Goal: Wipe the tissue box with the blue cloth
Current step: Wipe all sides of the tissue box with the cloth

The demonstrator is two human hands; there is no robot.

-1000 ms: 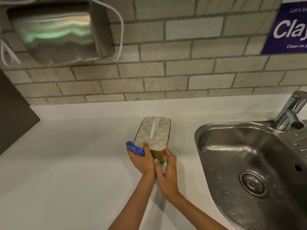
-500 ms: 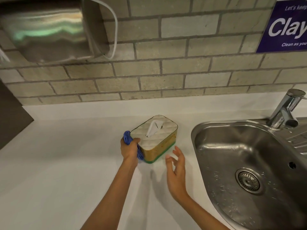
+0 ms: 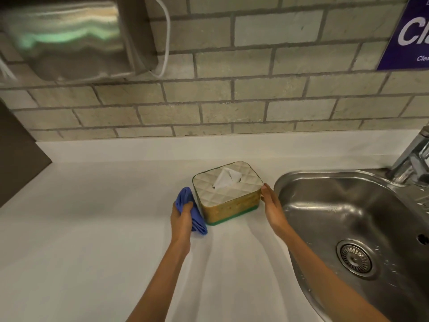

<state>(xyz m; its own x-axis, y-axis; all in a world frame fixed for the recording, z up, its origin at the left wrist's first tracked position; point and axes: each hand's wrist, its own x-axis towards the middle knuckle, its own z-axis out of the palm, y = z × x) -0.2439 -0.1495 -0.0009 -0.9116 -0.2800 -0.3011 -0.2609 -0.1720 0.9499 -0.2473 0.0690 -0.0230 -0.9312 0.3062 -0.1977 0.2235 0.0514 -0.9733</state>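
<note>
White countertop (image 3: 92, 228) filling most of the view, running from the 9 o'clock edge across the middle to the bottom. Grey brick-pattern tiled wall (image 3: 232, 96) across the top half, at 12 o'clock. Stainless steel sink (image 3: 325, 205) at 4 o'clock, set into the counter, with a round drain strainer (image 3: 355, 257) in its basin and water droplets around it. Shiny metal wall-mounted dispenser (image 3: 69, 38) at 10 o'clock, a white cable (image 3: 167, 38) looping down its right side. Corner of a purple sign (image 3: 408, 31) with white lettering at 1 o'clock, cut off by the frame. Chrome tap (image 3: 413, 156) at 3 o'clock, partly out of view.

Tissue box (image 3: 228, 194) just above centre, standing on the counter, near the sink's left rim; quilted cream top, yellowish sides, green base, a white tissue (image 3: 226, 177) poking up from the slot. Two bare forearms reaching up from 6 o'clock. Left hand (image 3: 182, 219) at the box's 8 o'clock side, fingers clenched around a bunched blue cloth (image 3: 192, 212), the cloth lying against or just beside the box's left side; exact contact unclear. Right hand (image 3: 272, 205) at the box's 4 o'clock side, released and flat, fingers extended, fingertips at the box's right corner, grasping nothing.
</note>
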